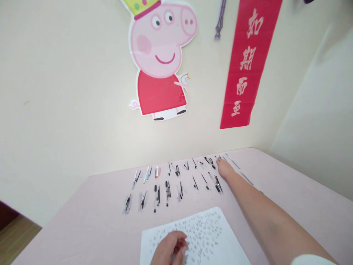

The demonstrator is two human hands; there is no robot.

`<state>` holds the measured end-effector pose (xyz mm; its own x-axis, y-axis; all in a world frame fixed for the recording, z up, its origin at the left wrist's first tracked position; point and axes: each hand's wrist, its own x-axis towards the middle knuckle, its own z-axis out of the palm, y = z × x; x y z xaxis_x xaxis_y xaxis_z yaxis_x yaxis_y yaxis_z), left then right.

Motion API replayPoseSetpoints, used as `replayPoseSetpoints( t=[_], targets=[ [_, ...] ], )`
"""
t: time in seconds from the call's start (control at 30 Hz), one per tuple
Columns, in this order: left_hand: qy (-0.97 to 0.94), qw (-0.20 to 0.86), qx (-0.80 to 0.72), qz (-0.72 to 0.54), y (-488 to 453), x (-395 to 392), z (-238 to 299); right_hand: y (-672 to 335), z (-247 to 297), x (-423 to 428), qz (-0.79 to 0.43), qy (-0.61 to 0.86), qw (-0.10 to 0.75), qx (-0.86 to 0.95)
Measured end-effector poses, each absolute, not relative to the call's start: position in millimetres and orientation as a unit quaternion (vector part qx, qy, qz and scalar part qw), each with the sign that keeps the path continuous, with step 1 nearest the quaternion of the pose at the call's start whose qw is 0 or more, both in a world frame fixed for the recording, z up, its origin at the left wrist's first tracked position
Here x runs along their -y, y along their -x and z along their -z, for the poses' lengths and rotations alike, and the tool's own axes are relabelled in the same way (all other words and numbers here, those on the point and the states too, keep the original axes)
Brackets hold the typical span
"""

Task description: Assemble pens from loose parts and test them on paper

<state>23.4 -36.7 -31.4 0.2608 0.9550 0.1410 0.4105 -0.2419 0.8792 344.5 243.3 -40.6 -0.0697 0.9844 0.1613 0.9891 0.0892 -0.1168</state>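
My left hand (169,249) rests on a white sheet of paper (230,243) covered with small dark handwriting. Its fingers curl in towards the thumb, and nothing shows inside them. At the back right of the table, my right hand (224,168) reaches in among the pens, its fingers drawn together. Beside its fingertips lie disassembled pen parts (211,161). Whatever those fingers grip is too small and partly hidden to make out. Two loose rows of pens and pen parts run across the table, including a black-capped pen (154,198) and a white-and-blue pen (146,175).
A pale pink table (91,213) stands against the wall. Slim grey sticks (233,161) lie beyond my right forearm. On the wall are a cartoon pig cutout (161,92), a red banner (245,84) with white characters and a purple hanging piece (220,22).
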Motion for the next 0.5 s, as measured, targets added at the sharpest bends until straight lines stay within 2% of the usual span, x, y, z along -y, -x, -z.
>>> replayPoseSetpoints(
  t=[0.13, 0.5],
  targets=[
    [-0.707, 0.384, -0.493, -0.332, -22, 37, 30, -344, 41, -227, 0.015, 0.672, 0.103, 0.734],
    [-0.693, 0.356, -0.511, -0.364, -26, 38, 37, -350, 43, -155, 0.029, 0.639, 0.116, 0.760]
  ],
)
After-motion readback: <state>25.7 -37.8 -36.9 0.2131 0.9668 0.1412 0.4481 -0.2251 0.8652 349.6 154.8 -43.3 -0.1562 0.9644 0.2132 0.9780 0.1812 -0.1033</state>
